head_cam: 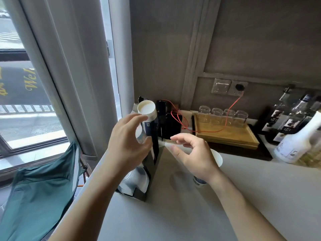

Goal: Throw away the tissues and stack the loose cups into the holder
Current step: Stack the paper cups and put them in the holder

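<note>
The left hand (128,145) gripped a stack of paper cups (146,117), bottoms up, over the black holder (152,164) at the table's (191,214) edge. The right hand (192,153) hovered slack, grasping nothing, above one loose cup (216,158). Judged light, thin-walled and easily crushed, the cups are best held around the sides, gently. The right wrist covered much of that cup. No tissues or bin could be made out; the holder's contents were indistinct.

Daylight from window (26,84); edges warped, slightly soft.
</note>
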